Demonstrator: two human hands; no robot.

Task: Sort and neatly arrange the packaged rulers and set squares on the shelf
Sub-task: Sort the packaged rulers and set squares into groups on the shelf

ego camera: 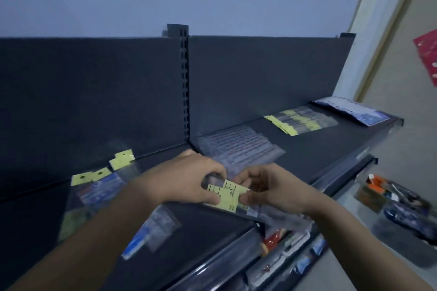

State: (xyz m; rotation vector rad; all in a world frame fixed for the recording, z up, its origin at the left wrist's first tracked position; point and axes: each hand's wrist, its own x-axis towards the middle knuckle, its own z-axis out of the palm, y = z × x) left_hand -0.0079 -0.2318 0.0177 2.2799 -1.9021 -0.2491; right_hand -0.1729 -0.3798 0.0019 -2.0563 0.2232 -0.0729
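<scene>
Over the dark shelf [319,156], my left hand [189,179] and my right hand [272,186] together hold a small bundle of clear ruler packs with yellow header cards [228,196]. The fingers and thumbs of both hands pinch the yellow ends. Behind the hands, a row of clear ruler packs [241,146] lies flat. Further right lies a fanned row of yellow-headed packs [298,120]. A stack of blue-and-white packs [354,111] sits at the far right end. On the left section lie blue packs with yellow tabs [101,186].
A loose blue-and-white pack [151,231] lies near the front edge under my left forearm. Lower shelves [283,255] hold assorted packaged stationery, and a bin of items [397,198] sits at the right. The upright shelf post [184,85] splits the back panel.
</scene>
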